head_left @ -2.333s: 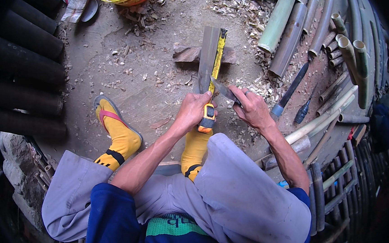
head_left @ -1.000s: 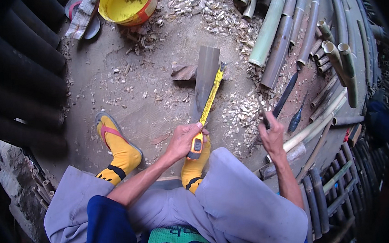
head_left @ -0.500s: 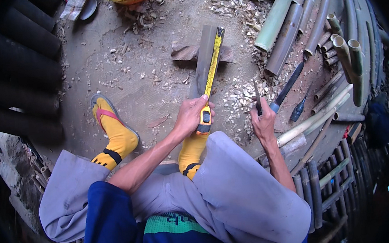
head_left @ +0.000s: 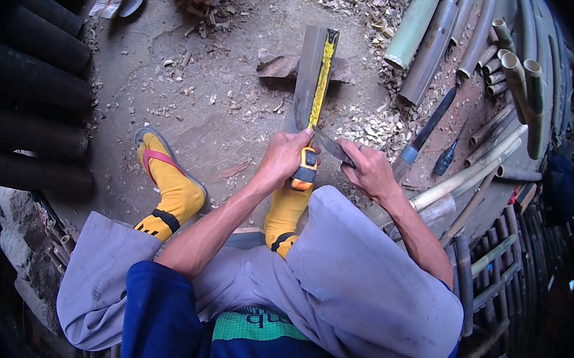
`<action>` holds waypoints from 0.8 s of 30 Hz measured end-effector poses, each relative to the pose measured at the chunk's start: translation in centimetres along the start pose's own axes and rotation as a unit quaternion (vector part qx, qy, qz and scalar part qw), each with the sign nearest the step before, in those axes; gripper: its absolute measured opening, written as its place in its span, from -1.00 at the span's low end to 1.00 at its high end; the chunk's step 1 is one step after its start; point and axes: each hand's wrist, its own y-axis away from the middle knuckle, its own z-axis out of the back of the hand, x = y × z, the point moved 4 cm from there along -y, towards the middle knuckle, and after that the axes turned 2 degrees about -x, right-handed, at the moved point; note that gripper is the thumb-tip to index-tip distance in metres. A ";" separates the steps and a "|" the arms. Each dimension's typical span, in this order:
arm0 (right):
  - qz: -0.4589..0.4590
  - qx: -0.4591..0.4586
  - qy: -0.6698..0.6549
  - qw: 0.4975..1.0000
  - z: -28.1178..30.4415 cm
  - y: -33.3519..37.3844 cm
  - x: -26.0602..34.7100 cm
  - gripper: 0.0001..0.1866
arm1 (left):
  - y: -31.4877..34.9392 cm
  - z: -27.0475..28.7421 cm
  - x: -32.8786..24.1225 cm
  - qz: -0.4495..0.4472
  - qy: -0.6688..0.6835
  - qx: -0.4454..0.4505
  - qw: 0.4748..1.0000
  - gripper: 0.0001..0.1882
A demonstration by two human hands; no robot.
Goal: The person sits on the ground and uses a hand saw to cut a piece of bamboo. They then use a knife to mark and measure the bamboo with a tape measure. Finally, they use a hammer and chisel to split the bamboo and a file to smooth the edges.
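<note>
My left hand [head_left: 281, 158] is closed round a yellow and black tape measure [head_left: 305, 170]. Its yellow blade [head_left: 323, 77] is drawn out along a brownish-grey flat strip [head_left: 305, 74], which looks like split bamboo. The strip's far part lies across a reddish-brown block [head_left: 278, 66] on the ground; its near end is hidden behind my left hand. In my right hand [head_left: 372, 173] is a small knife [head_left: 331, 147], gripped by the handle. The knife's tip is at the tape blade and strip, close beside my left thumb.
A long dark-bladed knife [head_left: 433, 117] and a dark-handled pointed tool [head_left: 445, 160] lie to the right. Beyond them are bamboo poles [head_left: 417, 17] and short upright bamboo pieces [head_left: 513, 77]. Wood chips [head_left: 380, 129] litter the ground. Dark thick tubes [head_left: 37, 130] line the left.
My right hand has moved left with the knife, bringing its tip to the tape and strip. The strip and tape appear slightly farther up and right, and the view has shifted slightly.
</note>
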 end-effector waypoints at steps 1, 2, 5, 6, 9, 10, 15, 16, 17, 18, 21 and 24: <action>0.007 -0.003 0.006 1.000 -0.2 0.0 -0.3 -0.42 | 0.1 -0.1 -0.2 0.000 0.003 0.002 1.000 -0.54; 0.014 -0.006 0.012 1.000 -0.3 0.0 -0.4 -0.41 | 0.1 -0.1 -0.2 0.001 0.006 0.005 1.000 -0.54; 0.019 0.000 0.033 0.999 -0.3 -0.2 -0.4 -0.40 | 0.0 0.0 -0.2 0.000 0.002 0.004 1.000 -0.54; 0.017 0.003 0.034 0.999 -0.3 -0.3 -0.5 -0.40 | 0.0 0.0 -0.2 -0.001 -0.001 0.004 1.000 -0.55; 0.016 0.005 0.034 0.999 -0.4 -0.5 -0.5 -0.39 | 0.0 0.0 -0.2 0.000 -0.002 0.005 1.000 -0.55; 0.019 0.002 0.031 0.999 -0.3 -0.5 -0.5 -0.39 | 0.1 -0.1 -0.3 0.001 0.001 0.006 1.000 -0.55; 0.023 0.004 0.026 0.999 -0.3 -0.9 -0.3 -0.40 | 0.1 0.0 -0.3 0.005 0.006 0.011 1.000 -0.56; 0.024 0.002 0.026 0.999 -0.3 -0.9 -0.3 -0.40 | 0.1 0.0 -0.3 0.003 0.005 0.013 1.000 -0.55; 0.026 0.001 0.025 0.999 -0.3 -0.9 -0.3 -0.40 | 0.1 0.0 -0.3 0.001 0.004 0.014 1.000 -0.55; 0.026 -0.001 0.024 0.999 -0.3 -1.0 -0.3 -0.40 | 0.0 0.0 -0.3 0.002 0.001 0.013 1.000 -0.55; 0.027 -0.003 0.024 0.999 -0.2 -1.0 -0.2 -0.40 | 0.0 0.0 -0.3 0.005 0.000 0.012 1.000 -0.55; 0.025 -0.003 0.028 0.999 -0.1 -1.0 -0.1 -0.40 | 0.1 0.0 -0.4 0.008 0.008 0.013 1.000 -0.56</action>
